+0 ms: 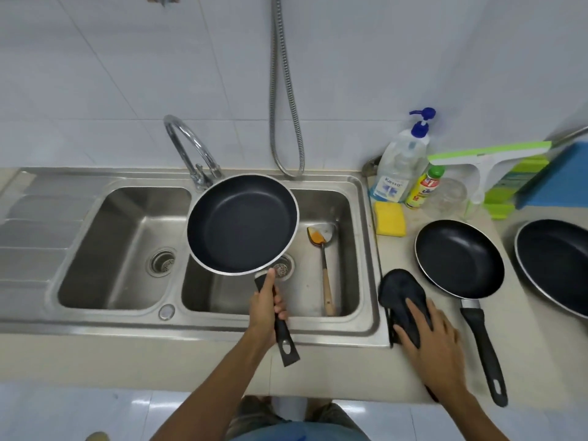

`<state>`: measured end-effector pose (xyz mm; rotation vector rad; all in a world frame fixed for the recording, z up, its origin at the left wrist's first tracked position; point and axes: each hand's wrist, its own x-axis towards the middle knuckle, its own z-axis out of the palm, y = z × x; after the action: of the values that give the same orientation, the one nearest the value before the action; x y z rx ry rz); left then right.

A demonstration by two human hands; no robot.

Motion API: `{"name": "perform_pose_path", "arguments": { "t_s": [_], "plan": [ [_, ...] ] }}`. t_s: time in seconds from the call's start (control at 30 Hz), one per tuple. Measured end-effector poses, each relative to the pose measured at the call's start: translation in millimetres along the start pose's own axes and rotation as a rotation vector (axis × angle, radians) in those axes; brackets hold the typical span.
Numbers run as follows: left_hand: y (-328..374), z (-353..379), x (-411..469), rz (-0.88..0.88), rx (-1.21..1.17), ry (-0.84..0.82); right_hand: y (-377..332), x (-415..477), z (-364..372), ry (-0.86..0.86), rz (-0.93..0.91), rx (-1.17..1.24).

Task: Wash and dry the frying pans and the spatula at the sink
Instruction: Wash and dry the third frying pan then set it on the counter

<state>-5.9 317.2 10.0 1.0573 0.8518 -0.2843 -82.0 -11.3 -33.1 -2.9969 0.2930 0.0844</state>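
My left hand [267,308] grips the black handle of a dark non-stick frying pan [242,224], held level above the right sink basin [353,249]. A metal spatula [323,246] with a wooden handle and orange residue on its blade lies in that basin. My right hand [432,338] rests flat on a dark cloth [402,291] on the counter beside the sink; whether the fingers grip it I cannot tell. A second frying pan [459,257] sits on the counter to the right. A third pan [555,261] is cut off at the right edge.
A curved tap [191,148] stands behind the sink divider and a metal hose [281,90] hangs on the tiled wall. A yellow sponge [389,219], soap pump bottle [402,160], small detergent bottle [424,187], glass jar [447,197] and green squeegee [486,157] crowd the back right counter.
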Motion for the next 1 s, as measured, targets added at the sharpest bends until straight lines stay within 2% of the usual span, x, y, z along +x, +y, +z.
{"name": "perform_pose_path", "arguments": {
  "t_s": [0.2, 0.3, 0.4, 0.47, 0.53, 0.6, 0.7, 0.77, 0.83, 0.9, 1.0],
  "plan": [
    [2, -14, -7, 0.0, 0.021, 0.028, -7, 5, 2, 0.182, 0.0, 0.283],
    [4, -27, -5, -0.001, 0.077, 0.028, -40, 15, -38, 0.296, 0.019, 0.437],
    [11, -41, -5, -0.019, 0.165, 0.022, -102, 37, -97, 0.302, -0.114, 0.621],
    [15, -50, -10, -0.022, 0.255, 0.004, -153, 57, -123, 0.222, -0.259, 0.766],
    [21, -56, -16, -0.018, 0.328, -0.031, -209, 79, -128, 0.109, -0.422, 0.785],
    [25, -59, -21, -0.021, 0.363, -0.07, -263, 100, -108, -0.107, -0.565, 0.645],
    [32, -62, -20, -0.015, 0.412, -0.115, -324, 116, -63, -0.538, -0.766, 0.326],
    [37, -65, -19, -0.01, 0.439, -0.125, -344, 116, -41, -0.626, -0.845, 0.178],
    [42, -68, -17, 0.006, 0.458, -0.12, -358, 124, -35, -0.512, -0.914, 0.159],
    [48, -69, -17, 0.032, 0.484, -0.13, -374, 140, -31, -0.324, -0.965, 0.136],
    [56, -71, -18, 0.065, 0.499, -0.155, -401, 183, -36, -0.085, -0.896, 0.038]
  ]
}}
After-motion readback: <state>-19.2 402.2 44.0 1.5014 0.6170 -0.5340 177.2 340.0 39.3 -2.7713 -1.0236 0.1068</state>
